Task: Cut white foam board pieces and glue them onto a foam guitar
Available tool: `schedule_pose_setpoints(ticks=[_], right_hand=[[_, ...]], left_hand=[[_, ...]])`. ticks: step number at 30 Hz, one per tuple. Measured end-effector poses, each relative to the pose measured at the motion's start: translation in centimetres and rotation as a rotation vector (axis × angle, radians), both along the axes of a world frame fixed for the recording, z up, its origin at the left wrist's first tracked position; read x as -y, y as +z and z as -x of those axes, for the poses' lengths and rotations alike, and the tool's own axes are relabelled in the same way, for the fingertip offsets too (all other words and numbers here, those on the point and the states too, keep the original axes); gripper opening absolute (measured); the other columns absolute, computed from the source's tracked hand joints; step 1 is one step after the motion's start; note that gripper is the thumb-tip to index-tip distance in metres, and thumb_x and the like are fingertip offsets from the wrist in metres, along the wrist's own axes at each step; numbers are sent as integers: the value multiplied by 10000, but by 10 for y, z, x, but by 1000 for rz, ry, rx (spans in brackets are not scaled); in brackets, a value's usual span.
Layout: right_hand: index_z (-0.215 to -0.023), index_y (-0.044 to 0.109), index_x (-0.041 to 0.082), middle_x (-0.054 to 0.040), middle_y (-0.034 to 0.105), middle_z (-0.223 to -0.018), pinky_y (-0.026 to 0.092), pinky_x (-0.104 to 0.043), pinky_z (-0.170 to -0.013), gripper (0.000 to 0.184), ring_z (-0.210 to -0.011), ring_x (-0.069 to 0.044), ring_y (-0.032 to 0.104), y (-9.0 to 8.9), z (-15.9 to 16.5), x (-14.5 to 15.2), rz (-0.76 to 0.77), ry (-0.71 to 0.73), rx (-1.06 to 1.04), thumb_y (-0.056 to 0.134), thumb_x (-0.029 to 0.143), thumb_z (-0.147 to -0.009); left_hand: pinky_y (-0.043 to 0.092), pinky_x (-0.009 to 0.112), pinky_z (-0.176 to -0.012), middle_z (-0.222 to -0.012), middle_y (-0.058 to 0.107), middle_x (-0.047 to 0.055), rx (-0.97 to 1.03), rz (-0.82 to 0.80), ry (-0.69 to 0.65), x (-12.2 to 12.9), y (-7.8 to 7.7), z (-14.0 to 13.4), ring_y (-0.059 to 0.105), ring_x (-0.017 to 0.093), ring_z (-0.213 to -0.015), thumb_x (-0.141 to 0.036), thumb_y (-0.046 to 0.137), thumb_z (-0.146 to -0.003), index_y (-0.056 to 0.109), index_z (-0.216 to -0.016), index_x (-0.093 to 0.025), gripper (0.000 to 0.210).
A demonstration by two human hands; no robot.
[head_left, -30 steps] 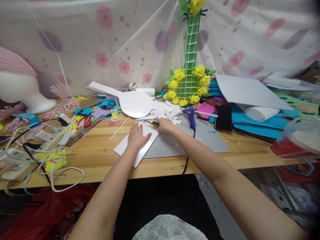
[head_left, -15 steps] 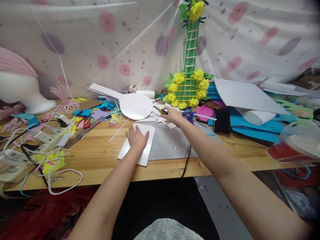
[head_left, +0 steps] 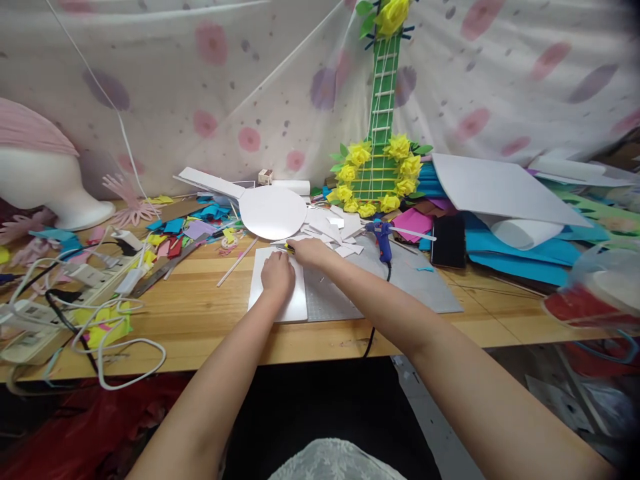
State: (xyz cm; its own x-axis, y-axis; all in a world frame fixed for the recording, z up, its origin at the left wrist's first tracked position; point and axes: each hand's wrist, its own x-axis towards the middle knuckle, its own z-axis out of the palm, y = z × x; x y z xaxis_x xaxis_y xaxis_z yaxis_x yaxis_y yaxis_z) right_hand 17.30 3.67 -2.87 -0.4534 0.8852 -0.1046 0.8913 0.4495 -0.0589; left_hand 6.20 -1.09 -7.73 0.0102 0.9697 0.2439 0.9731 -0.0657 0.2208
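A white board piece lies at the left end of a grey cutting mat, partly over it. My left hand presses on this board with its fingers bent and drawn together. Just beyond it, my right hand grips a black and yellow utility knife at the board's far edge. The knife's tip is too small to make out. A white round board shape with a long neck lies behind both hands. White board scraps are heaped beyond the right wrist.
A blue glue gun rests on the mat, its cord hanging over the front edge. A green paper guitar with yellow flowers stands behind. At left are a power strip and a metal ruler; at right, a phone.
My right hand has brought the knife left and nearer, from the scraps to the board's far edge. The board has turned straighter, and my left hand's fingers have drawn in from spread.
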Motion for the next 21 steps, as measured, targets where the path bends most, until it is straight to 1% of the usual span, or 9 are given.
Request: schedule_pose_setpoints(ticks=[2, 6, 8, 11, 13, 15, 18, 21], right_hand=[[-1281, 449, 238, -111, 622, -1126, 435, -337, -759, 434, -982, -246, 591, 3, 2, -4, 4, 4, 4, 384, 277, -854], [-1281, 448, 261, -92, 602, -1176, 437, -327, -748, 441, -1013, -244, 577, 5, 3, -9, -7, 2, -26, 384, 267, -844], [-1281, 452, 258, -96, 600, -1178, 439, -332, -741, 450, -1010, -254, 579, 5, 7, -10, -10, 8, -16, 391, 258, -836], [-1266, 477, 226, -123, 615, -1141, 443, -342, -733, 444, -983, -267, 592, 7, 16, -11, 1, 21, 30, 411, 259, -829], [-1253, 494, 210, -137, 624, -1117, 445, -341, -735, 430, -983, -263, 595, 10, 23, -11, 12, 29, 63, 421, 252, -830], [-1240, 509, 213, -135, 623, -1123, 444, -338, -749, 419, -1007, -254, 587, 16, 26, -13, 23, 46, 98, 434, 220, -828], [-1223, 530, 230, -124, 607, -1161, 439, -344, -773, 407, -1043, -251, 572, 23, 21, -14, 42, 78, 159, 448, 186, -827], [-1249, 512, 243, -123, 596, -1183, 438, -339, -773, 417, -1049, -256, 570, 26, 8, -10, 63, 97, 181, 449, 210, -839]], left_hand=[[348, 374, -987, -1136, 574, 130, -46, -3, -43, 2, -2, -1, 480, 237, -1148, -190, 338, -849, 576, -1057, -139, 320], [286, 380, -1040, -1251, 515, 129, -64, -19, -27, 6, -8, -3, 384, 243, -1248, -183, 310, -859, 549, -1125, -124, 363], [284, 372, -1048, -1252, 517, 125, -50, -29, -12, 6, -10, -4, 385, 239, -1247, -182, 313, -854, 551, -1134, -120, 373], [301, 377, -1044, -1247, 526, 105, -21, -23, -7, 6, -10, -4, 408, 229, -1227, -178, 332, -841, 553, -1154, -154, 383], [309, 381, -1041, -1248, 527, 94, -3, -6, -1, 5, -9, -4, 415, 225, -1220, -171, 345, -833, 550, -1164, -175, 390], [307, 382, -1043, -1232, 532, 101, 5, 11, 6, 4, -7, -4, 420, 223, -1215, -164, 357, -825, 557, -1150, -167, 381], [309, 375, -1043, -1205, 542, 119, 1, 24, 5, 4, -5, -4, 430, 225, -1204, -171, 374, -819, 577, -1113, -144, 359], [325, 372, -1033, -1225, 537, 109, 3, 17, 4, 4, -4, -3, 431, 225, -1203, -186, 366, -828, 598, -1088, -163, 349]])
